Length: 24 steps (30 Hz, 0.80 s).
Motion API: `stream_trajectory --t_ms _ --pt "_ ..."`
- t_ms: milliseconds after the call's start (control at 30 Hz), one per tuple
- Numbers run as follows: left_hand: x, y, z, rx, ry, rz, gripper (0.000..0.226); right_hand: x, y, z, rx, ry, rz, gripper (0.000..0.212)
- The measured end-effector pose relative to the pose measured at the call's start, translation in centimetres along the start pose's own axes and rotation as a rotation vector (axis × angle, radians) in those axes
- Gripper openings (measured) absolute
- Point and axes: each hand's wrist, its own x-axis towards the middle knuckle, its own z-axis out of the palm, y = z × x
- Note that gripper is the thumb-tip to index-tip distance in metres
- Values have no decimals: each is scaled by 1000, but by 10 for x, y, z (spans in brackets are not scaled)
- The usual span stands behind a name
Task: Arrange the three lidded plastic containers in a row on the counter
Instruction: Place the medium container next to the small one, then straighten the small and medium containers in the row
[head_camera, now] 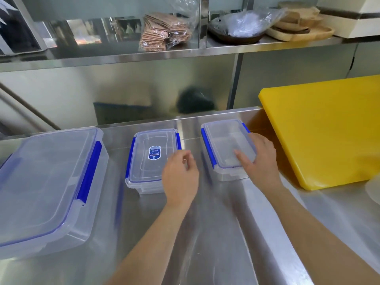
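Observation:
Three clear plastic containers with blue clips stand side by side on the steel counter (205,223). The large container (47,182) is at the left. A small one with a blue label on its lid (150,159) is in the middle. Another small container (224,145) is at the right. My right hand (259,159) rests on the right container's lid and near right corner, gripping it. My left hand (180,175) hovers loosely curled beside the middle container's right edge, holding nothing.
A thick yellow cutting board (324,128) lies right of the containers, close to the right one. A steel shelf (185,50) above holds bagged brown items (162,31), a plastic-covered dark bowl (240,27) and wooden trays (302,25).

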Motion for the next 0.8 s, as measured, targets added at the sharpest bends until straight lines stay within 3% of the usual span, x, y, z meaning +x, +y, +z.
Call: stream_trajectory --t_ms 100,200,267,333,467,667,800 --pt "29 -34 -38 92 244 -63 38 -19 -37 38 -8 -201 -197 61" --pt "46 -73 -64 256 100 -297 69 -30 -57 81 50 -504 -82 78" --pt "45 -91 -71 137 -47 -361 78 -35 -66 101 147 -584 -51 84" --pt "41 -102 -72 -60 -146 -383 72 -35 -71 111 195 -632 -32 86" --pt "43 -111 -67 -141 -169 -327 51 -26 -72 114 157 -674 -34 83" --pt "41 -104 -69 -33 -213 -307 56 -20 -67 111 114 -719 -39 81" --pt "41 -82 -96 132 -126 -164 39 -24 -92 110 19 -522 -87 82"
